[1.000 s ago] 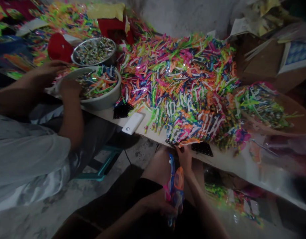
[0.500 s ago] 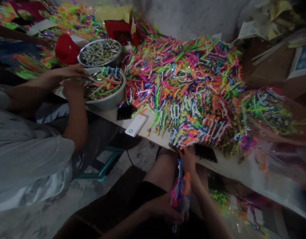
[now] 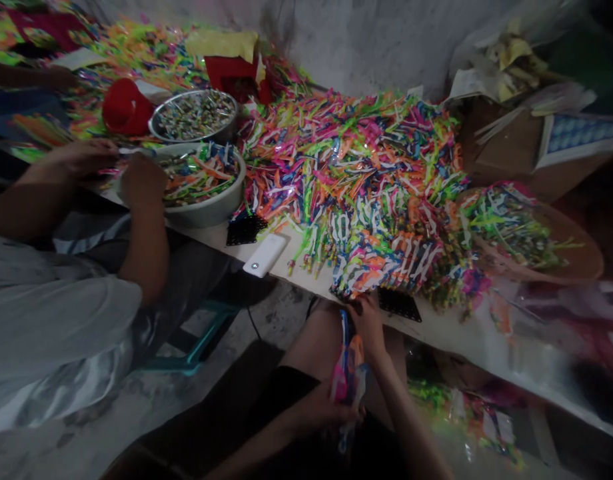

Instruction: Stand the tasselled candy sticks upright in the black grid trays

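Note:
My left hand (image 3: pixel 331 411) is low over my lap, its fingers closed around a bundle of long, thin plastic pieces (image 3: pixel 350 373) in pink, blue, orange and clear. The bundle stands roughly upright, with its tips near my right wrist. At the table's front edge is my right hand (image 3: pixel 365 319), fingers bent together against the nearest row of bright plastic pieces (image 3: pixel 359 273). Whatever those fingers pinch is hidden or too small to make out. A black mesh mat (image 3: pixel 400 305) lies just to the right of this hand.
A big heap of coloured pieces (image 3: pixel 356 147) covers the table's back. Left are a white phone-like device (image 3: pixel 265 255), a pale basin (image 3: pixel 206 215), a metal bowl (image 3: pixel 194 113) and a co-worker's hands (image 3: pixel 144 180). A brown basin (image 3: pixel 581 257) stands right.
The view has turned slightly, so the table's contents sit further left. The co-worker's hands have drawn left, away from the pale basin's middle. My left hand still grips the bundle.

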